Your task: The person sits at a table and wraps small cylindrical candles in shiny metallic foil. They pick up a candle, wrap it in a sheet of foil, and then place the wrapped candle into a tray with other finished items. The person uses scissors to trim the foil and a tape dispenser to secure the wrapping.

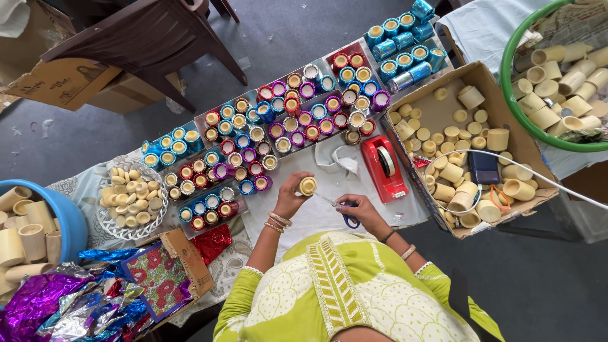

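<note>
A small cream-coloured cup (308, 185) is held up in the left hand (292, 197), over the white cloth (316, 218) at the near edge of the table. The fingers are curled closed around the cup's side, with its open mouth turned upward. A pair of scissors (342, 212) with blue handles is gripped in the right hand (358, 209); the fingers are closed through and about the handles, and the blades are pointed toward the cup, their tips just beside it. Whether the blades touch the cup cannot be told. A red tape dispenser (382, 166) is set just beyond the right hand. Trays of foil-wrapped cups (285, 120) are laid out beyond the hands, and a cardboard box (506, 120) of plain cups is placed to the right.
</note>
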